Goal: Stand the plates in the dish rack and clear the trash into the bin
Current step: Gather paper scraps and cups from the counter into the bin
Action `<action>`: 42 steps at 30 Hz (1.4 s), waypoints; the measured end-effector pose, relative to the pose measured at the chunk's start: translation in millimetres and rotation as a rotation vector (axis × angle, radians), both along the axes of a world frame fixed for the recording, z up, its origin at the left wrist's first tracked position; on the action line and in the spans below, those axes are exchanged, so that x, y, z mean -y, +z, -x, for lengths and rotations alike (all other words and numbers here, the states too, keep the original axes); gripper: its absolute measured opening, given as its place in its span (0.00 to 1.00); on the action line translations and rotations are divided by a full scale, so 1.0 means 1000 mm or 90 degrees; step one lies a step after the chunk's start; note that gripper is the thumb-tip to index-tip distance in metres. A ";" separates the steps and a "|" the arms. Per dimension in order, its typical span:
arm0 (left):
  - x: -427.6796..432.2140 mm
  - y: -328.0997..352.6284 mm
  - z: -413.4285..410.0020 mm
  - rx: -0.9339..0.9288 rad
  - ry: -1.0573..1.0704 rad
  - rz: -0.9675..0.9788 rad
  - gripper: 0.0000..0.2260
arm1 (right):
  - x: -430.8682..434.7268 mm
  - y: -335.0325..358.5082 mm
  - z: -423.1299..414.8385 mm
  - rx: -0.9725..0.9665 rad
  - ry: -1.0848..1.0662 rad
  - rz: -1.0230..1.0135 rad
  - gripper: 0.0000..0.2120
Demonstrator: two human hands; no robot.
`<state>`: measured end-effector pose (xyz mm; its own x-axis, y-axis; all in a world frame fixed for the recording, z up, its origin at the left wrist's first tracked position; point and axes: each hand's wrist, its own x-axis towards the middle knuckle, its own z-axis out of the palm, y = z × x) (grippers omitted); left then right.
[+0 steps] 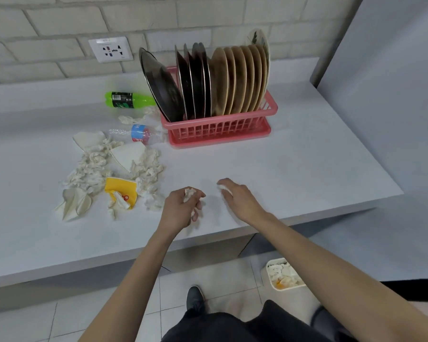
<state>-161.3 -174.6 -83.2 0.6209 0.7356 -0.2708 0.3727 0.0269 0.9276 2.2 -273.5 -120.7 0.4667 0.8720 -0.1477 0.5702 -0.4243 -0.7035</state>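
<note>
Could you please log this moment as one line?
plates: standing in dish rack; left hand: grips tissue wad; right hand: pinches tissue scrap; trash pile: on counter; bin: on floor

Kitchen: counter [282,169], dish rack [220,129], plates [237,80].

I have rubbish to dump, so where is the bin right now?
In the head view the bin stands on the tiled floor at lower right, below the counter's front edge and right of the dark shoe.
</note>
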 end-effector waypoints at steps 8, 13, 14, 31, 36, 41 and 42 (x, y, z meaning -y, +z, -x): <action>0.061 0.002 -0.044 -0.011 -0.124 -0.027 0.16 | 0.088 0.024 -0.013 -0.041 -0.190 -0.037 0.28; 0.112 0.000 -0.080 -0.044 -0.207 -0.063 0.25 | 0.159 0.026 -0.027 -0.142 -0.271 -0.068 0.24; 0.122 -0.001 -0.087 -0.048 -0.219 -0.058 0.27 | 0.173 0.025 -0.029 -0.151 -0.280 -0.077 0.23; 0.239 -0.030 -0.178 -0.143 -0.589 -0.113 0.09 | 0.339 -0.012 -0.051 -0.132 -0.568 0.060 0.17; 0.254 -0.046 -0.203 -0.119 -0.635 -0.093 0.10 | 0.356 -0.019 -0.052 -0.166 -0.602 0.082 0.19; 0.257 -0.066 -0.230 -0.127 -0.676 -0.079 0.22 | 0.356 -0.037 -0.062 -0.225 -0.682 0.084 0.28; 0.257 -0.071 -0.236 -0.135 -0.671 -0.076 0.25 | 0.355 -0.042 -0.066 -0.236 -0.694 0.086 0.27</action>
<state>74.4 -431.3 -153.8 0.9055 -0.1130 -0.4091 0.3081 -0.4879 0.8167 68.0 -628.4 -162.7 0.8691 0.0004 -0.4946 -0.3765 -0.6481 -0.6620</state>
